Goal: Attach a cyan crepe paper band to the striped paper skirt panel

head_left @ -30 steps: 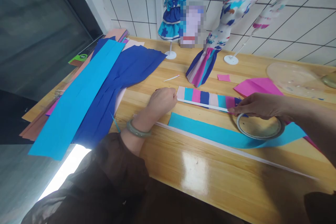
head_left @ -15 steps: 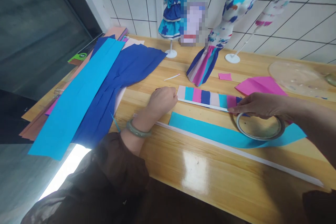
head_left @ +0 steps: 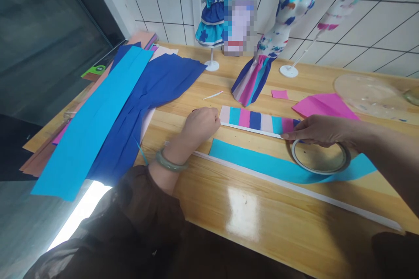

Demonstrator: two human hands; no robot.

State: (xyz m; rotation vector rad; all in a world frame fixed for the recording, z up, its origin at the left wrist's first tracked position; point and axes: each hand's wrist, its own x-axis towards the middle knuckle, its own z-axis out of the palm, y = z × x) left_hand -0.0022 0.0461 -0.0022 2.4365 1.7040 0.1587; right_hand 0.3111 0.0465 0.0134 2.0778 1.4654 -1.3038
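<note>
A strip of paper with pink, turquoise, magenta and navy stripes point(head_left: 250, 119) lies on the wooden table, with a thin white length of tape point(head_left: 250, 130) along its near edge. At its left end, my left hand point(head_left: 202, 123) is closed with the fingertips pinching the tape's end. My right hand point(head_left: 322, 130) rests over the striped strip's right end, fingers closed on a roll of tape point(head_left: 324, 172). The roll hangs below that palm, above a turquoise paper strip point(head_left: 250, 161). The fingertips of my left hand are mostly hidden.
A long white strip point(head_left: 294, 186) lies nearest me. Blue and turquoise crepe paper point(head_left: 94, 113) piles up at left. Behind stand painted dress forms point(head_left: 290, 13) and a small blue dress point(head_left: 213, 13) on a stand. Magenta paper point(head_left: 327, 105) and a clear sheet point(head_left: 363, 93) lie at right.
Both hands keep their hold, the tape still stretched along the striped strip. The whole view has shifted slightly; otherwise hardly anything differs.
</note>
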